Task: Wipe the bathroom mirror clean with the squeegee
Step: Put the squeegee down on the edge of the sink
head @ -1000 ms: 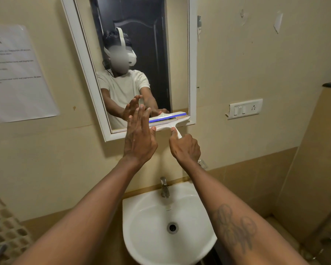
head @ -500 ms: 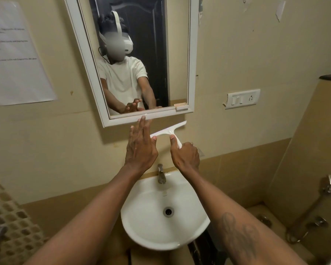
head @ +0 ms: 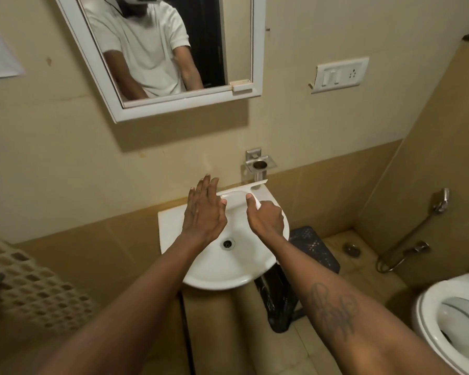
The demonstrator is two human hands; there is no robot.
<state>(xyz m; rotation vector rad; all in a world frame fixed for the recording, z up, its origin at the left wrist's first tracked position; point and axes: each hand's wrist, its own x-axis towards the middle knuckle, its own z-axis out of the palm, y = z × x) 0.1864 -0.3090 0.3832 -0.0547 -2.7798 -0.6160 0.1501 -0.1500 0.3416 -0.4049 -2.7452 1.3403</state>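
Both hands hang over the white sink (head: 171, 226), well below the mirror (head: 256, 50), which sits up at 12 o'clock on the beige wall. The right hand (head: 266, 219) is clenched around the handle of the white squeegee (head: 238, 189), thumb laid along the handle; the blade runs crosswise above the basin's back edge, its right tip just under the steel holder (head: 259, 165) fixed to the wall. The left hand (head: 205, 209) is released, fingers straight and close together, palm down; its fingertips (head: 207, 180) lie at the blade's left end, though whether they touch it cannot be told. The drain (head: 227, 243) shows between the two wrists. At 2 o'clock a switch plate (head: 340, 74) is set in the wall. At 3 o'clock a hose tap (head: 441, 197) hangs on the side wall, and a toilet (head: 428, 315) sits at 4 o'clock. A dark bin (head: 313, 247) stands on the floor just right of the sink.
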